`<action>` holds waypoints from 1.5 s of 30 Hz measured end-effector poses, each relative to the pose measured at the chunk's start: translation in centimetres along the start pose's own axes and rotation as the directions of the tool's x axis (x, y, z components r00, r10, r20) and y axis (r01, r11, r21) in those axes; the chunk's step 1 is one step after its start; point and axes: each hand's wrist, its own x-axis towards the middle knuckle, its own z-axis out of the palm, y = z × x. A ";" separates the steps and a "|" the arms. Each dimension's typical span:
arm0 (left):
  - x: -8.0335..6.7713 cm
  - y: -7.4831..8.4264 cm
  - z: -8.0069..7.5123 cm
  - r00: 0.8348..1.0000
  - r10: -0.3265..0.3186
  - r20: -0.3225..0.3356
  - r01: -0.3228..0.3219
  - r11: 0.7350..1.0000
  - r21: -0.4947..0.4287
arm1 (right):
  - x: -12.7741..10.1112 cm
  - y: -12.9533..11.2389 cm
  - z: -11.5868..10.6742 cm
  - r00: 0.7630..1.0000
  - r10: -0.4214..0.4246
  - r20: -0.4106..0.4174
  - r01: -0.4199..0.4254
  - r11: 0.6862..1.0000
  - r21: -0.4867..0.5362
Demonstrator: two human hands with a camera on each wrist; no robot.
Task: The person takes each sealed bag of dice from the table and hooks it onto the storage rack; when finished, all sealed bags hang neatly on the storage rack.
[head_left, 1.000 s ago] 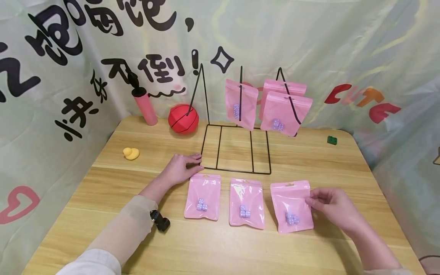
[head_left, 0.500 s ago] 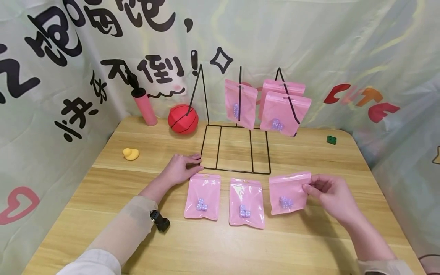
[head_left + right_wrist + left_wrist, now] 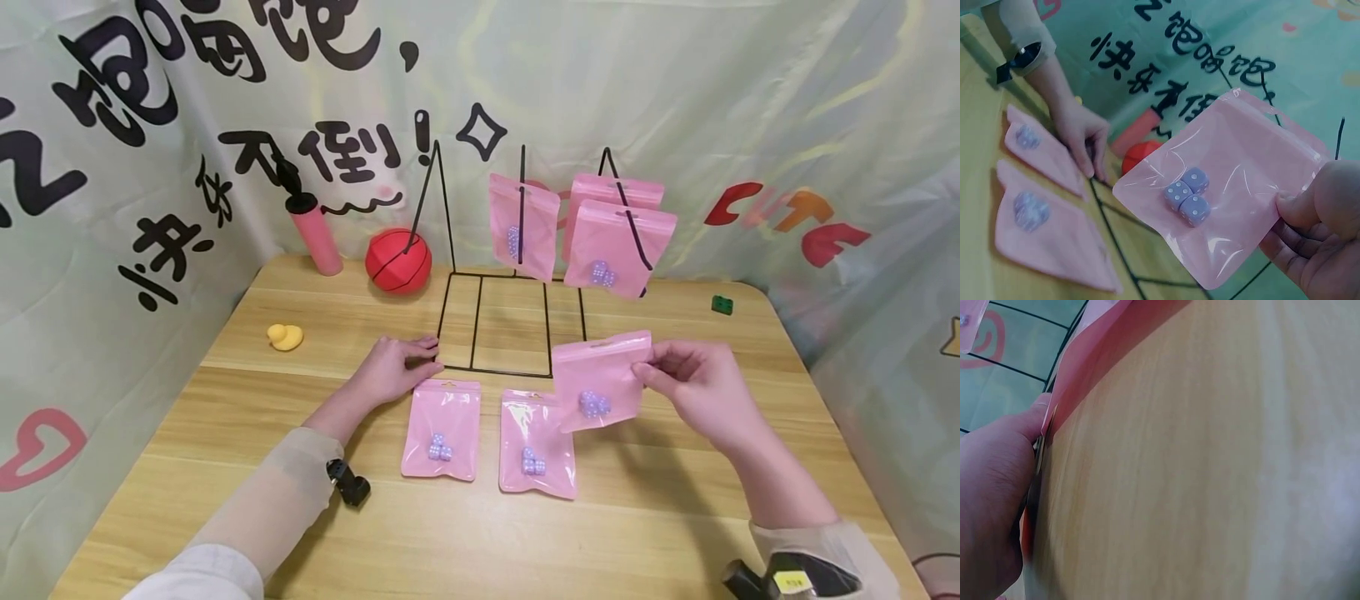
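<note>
— Since a second ago the right hand (image 3: 701, 392) has lifted the pink bag (image 3: 600, 382) off the tabletop (image 3: 480, 533) and carried it up and leftward, toward the black wire rack (image 3: 513, 321). Has anything else shifted?

— No. The left hand (image 3: 393, 367) lies where it was, fingers relaxed and flat on the wood, fingertips at the rack's front left corner, gripping nothing.

— How is the bag held?

— Pinched by its right edge between thumb and fingers, hanging in the air in front of the rack base, tilted a little. Three pale purple dice (image 3: 1188, 194) sit inside it.

— And below it?

— Two more pink bags lie flat side by side — the left bag (image 3: 442, 429) and the middle bag (image 3: 536, 446), whose upper right corner the lifted one overlaps in the head view. Three hanging bags (image 3: 615, 242) are on the rack's hooks at the back.
</note>
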 end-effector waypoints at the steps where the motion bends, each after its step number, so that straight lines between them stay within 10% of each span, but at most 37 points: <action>1: 0.0 0.0 0.0 1.000 -0.001 0.000 0.001 1.000 0.001 | 0.3 -0.4 0.1 1.000 -0.005 0.002 0.005 1.000 0.003; 25: -0.1 0.3 -0.1 1.000 -0.004 -0.003 0.004 1.000 0.010 | 5.0 -7.0 3.9 0.997 -0.071 -0.039 0.078 0.972 0.223; 45: 0.1 -0.1 -0.1 0.999 0.041 -0.014 -0.041 0.999 0.006 | 8.0 -6.7 6.3 0.998 -0.004 -0.066 0.025 0.945 0.327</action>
